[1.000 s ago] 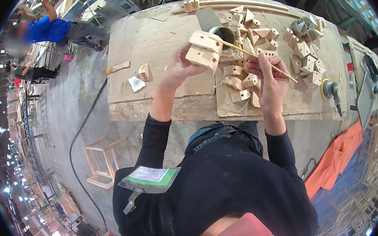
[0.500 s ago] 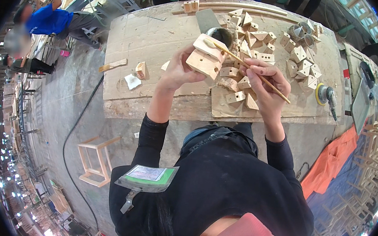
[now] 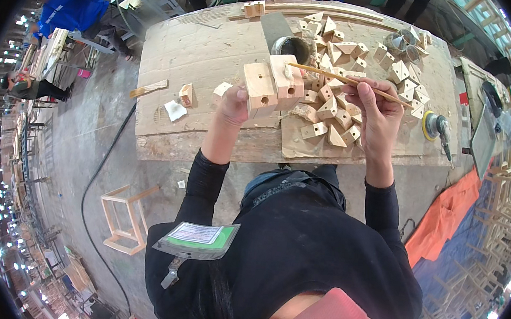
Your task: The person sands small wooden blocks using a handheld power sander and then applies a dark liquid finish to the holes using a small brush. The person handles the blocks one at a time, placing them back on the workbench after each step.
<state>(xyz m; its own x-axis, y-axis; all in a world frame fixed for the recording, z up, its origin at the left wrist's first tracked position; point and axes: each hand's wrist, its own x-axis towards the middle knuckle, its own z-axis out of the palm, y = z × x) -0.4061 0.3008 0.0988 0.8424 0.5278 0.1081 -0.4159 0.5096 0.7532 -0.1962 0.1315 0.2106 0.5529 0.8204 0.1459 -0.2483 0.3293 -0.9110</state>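
My left hand (image 3: 233,105) is closed round two pale wooden blocks with drilled holes, held side by side above the workbench. The nearer-left wooden block (image 3: 258,87) and the right-hand wooden block (image 3: 287,84) both turn their holed faces toward me. Between the fingers of my right hand (image 3: 378,114) is pinched a thin wooden stick (image 3: 332,76), slanting leftward. Its far tip meets the upper part of the right-hand block, where a pale smear shows. Just behind the blocks stands a round pot (image 3: 294,46) with a dark inside.
Several drilled wooden pieces (image 3: 328,109) lie heaped on the workbench (image 3: 186,44). Clear cups (image 3: 403,43) stand at the back right, a sander (image 3: 438,130) at the right edge. A flat brush (image 3: 148,88) and white scrap (image 3: 175,110) lie left. People stand beyond.
The blocks have tilted so their holed faces show more, and shifted slightly down. My right hand has moved right and the stick's tip has slid toward the block's right side.
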